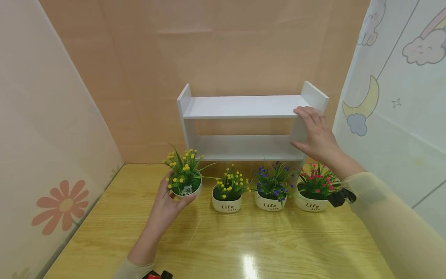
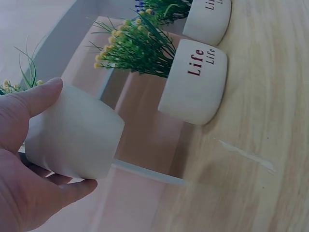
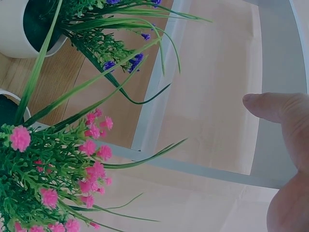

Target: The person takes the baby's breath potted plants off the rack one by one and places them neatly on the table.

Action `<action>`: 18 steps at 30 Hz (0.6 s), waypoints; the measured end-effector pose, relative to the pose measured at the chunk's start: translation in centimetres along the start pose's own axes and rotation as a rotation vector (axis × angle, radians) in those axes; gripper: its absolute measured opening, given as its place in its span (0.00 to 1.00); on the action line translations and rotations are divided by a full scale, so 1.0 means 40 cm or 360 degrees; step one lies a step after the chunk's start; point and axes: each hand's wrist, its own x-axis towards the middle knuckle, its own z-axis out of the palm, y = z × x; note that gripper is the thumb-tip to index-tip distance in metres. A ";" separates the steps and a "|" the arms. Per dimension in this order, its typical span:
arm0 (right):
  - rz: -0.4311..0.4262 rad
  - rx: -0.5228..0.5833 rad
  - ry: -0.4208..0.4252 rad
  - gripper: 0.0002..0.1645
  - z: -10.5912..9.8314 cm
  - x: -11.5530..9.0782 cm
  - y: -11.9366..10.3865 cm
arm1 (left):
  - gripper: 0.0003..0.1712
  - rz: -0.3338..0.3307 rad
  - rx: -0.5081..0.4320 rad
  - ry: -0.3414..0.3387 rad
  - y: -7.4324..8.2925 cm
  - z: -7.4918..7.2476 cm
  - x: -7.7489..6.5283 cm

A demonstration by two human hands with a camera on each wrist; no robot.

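Note:
My left hand (image 1: pixel 168 203) grips the white pot of a yellow-flowered plant (image 1: pixel 186 182), raised above the table at the left. In the left wrist view, thumb and fingers hold the sides of that pot (image 2: pixel 77 133). My right hand (image 1: pixel 315 133) touches the right end of the upper board of a white two-tier shelf (image 1: pixel 244 106), its thumb apart and lower down. In the right wrist view that thumb (image 3: pixel 273 106) sticks out in front of the shelf; the other fingers are mostly hidden.
In front of the shelf stand a second yellow-flowered pot (image 1: pixel 227 203), a purple-flowered pot (image 1: pixel 271 202) and a pink-flowered pot (image 1: pixel 311 202), below my right forearm. All three stand on the wooden table (image 1: pixel 223 236). Patterned cloth walls (image 1: pixel 393 116) enclose it.

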 end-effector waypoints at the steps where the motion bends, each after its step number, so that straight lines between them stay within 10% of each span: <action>1: 0.0001 0.0000 0.0001 0.67 0.000 0.000 0.000 | 0.65 0.0000 -0.0004 0.0004 -0.007 0.002 0.002; 18: -0.0016 -0.0012 -0.0001 0.68 -0.001 -0.002 -0.007 | 0.59 0.0071 -0.0071 0.0008 -0.088 0.018 0.016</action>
